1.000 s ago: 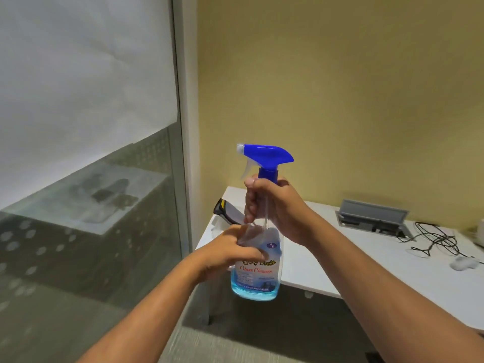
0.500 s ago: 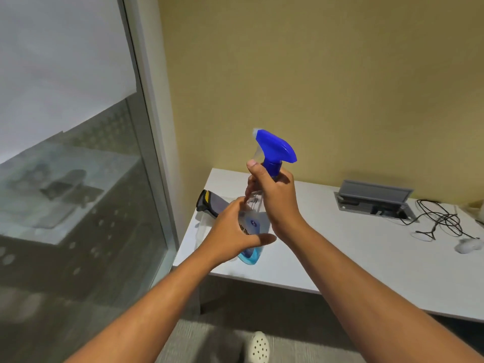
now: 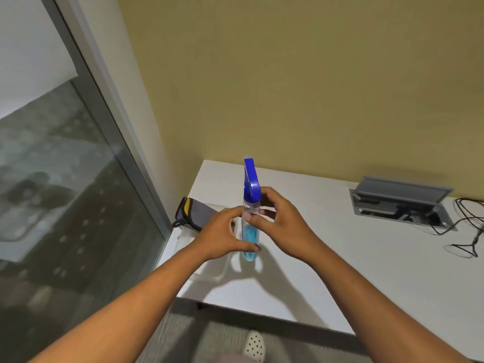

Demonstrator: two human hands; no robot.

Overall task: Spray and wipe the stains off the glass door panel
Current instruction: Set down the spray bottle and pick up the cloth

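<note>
Both hands on the spray bottle (image 3: 251, 226), upright over the near-left corner of the white desk (image 3: 340, 258); can't tell if its base touches the surface. Left hand (image 3: 222, 238) wraps the lower body, thumb across the front. Right hand (image 3: 282, 221) pinches the neck just under the blue trigger head (image 3: 251, 182). Only the lower part holds blue liquid, so I'd judge it light and bottom-weighted. Clear plastic wall likely flexes under a hard squeeze and gets slick if wet. Best hold: the neck under the trigger head, index finger free for the lever; a body grip is only for steadying. Grey cloth with a yellow patch (image 3: 195, 213) lies on the desk just left of the hands. Glass door panel (image 3: 65, 192) is at far left, well apart from the bottle.
</note>
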